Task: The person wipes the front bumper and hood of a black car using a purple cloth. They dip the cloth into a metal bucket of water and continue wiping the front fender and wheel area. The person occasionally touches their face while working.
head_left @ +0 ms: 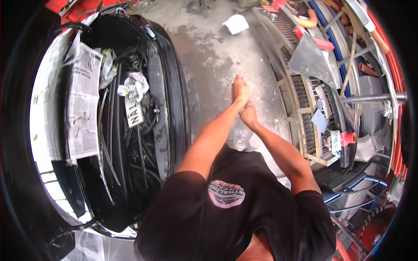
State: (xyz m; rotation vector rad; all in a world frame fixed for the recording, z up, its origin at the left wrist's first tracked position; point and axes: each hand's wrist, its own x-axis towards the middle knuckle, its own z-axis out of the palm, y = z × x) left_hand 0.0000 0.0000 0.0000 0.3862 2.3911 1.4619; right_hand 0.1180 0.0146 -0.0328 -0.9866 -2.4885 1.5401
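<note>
My two bare hands meet in front of my chest, above the concrete floor. My left hand (241, 90) is the farther one, its fingers drawn together and partly curled; whether anything is inside is hidden. Against its heel and wrist presses my right hand (248, 113), whose fingers are largely covered by the left. No tool shows in or beside either hand. To my left stands a black car (174, 87) with its trunk open. A newspaper sheet (85, 102), crumpled paper (133, 87) and a white license plate (134, 112) lie in that opening.
On my right, a metal rack (348, 99) bears car parts, hoses and a grey triangular panel (314, 61). Grille-like slatted parts (300, 106) lean beside it, with a red cylinder (348, 138) nearby. A white sheet (235, 24) lies on the floor (209, 56) ahead.
</note>
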